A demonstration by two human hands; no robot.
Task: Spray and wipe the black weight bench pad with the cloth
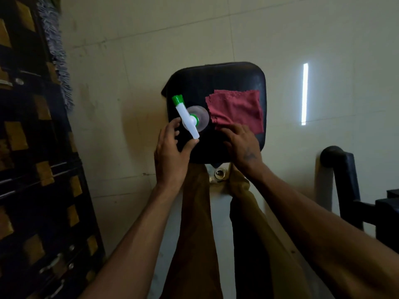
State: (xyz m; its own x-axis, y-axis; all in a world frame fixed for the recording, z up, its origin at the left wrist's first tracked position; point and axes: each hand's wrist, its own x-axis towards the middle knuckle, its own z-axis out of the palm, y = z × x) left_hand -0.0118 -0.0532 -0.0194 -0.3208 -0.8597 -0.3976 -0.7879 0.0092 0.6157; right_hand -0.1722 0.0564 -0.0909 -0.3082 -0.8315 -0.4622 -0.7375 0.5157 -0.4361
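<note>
I see spray bottle (190,117) upright on bench pad (216,83) | left hand (170,152) grip spread, fingertips touching its trigger | right hand (241,141) grip spread flat on red cloth (236,110), beside bottle

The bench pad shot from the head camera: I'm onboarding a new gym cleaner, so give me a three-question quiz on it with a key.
1. True or false: the red cloth lies spread on the black bench pad.
2. Which hand is at the spray bottle? A) left B) right C) neither
3. Fill in: the bottle's nozzle cap is ____ in colour.

Key:
1. True; it covers the pad's right part, and the right hand rests its fingers on the near edge.
2. A; the left hand has its fingers open around the white sprayer head, with the bottle standing on the pad.
3. Green.
</note>
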